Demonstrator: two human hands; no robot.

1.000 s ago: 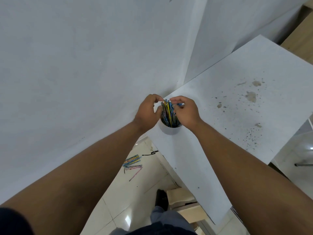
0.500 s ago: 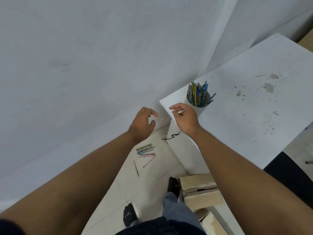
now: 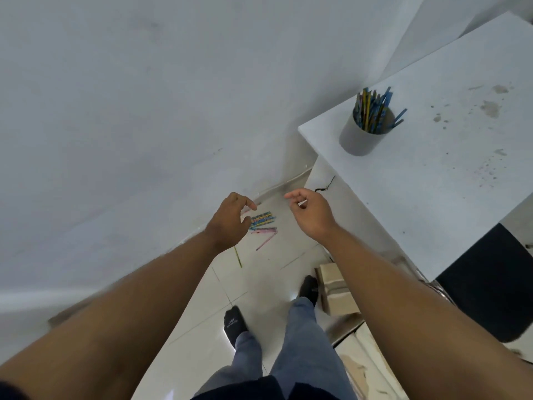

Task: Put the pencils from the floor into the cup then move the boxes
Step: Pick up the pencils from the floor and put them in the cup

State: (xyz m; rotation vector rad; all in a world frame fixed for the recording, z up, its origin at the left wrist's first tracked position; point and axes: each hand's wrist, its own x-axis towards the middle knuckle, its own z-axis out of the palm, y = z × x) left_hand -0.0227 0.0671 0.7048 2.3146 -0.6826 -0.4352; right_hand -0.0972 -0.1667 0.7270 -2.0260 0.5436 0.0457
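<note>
A grey cup (image 3: 359, 138) full of coloured pencils stands near the corner of the white table (image 3: 450, 168). Below, a small heap of coloured pencils (image 3: 263, 223) lies on the tiled floor by the wall, with a pink one (image 3: 264, 243) and a yellow-green one (image 3: 238, 256) lying apart. My left hand (image 3: 230, 220) hovers over the heap's left side, fingers curled and apart, holding nothing. To the heap's right my right hand (image 3: 310, 212) is loosely open and empty. Cardboard boxes (image 3: 334, 287) sit on the floor under my right forearm, partly hidden.
A white wall (image 3: 144, 111) fills the left side. A black cable (image 3: 324, 186) lies on the floor beside the table corner. My two feet in dark socks (image 3: 235, 324) stand on the tiles. A black chair seat (image 3: 490, 284) is at the right.
Both hands left the cup and dropped from table height toward the floor pencils. The view tilted down, and the cup now stands alone at the upper right.
</note>
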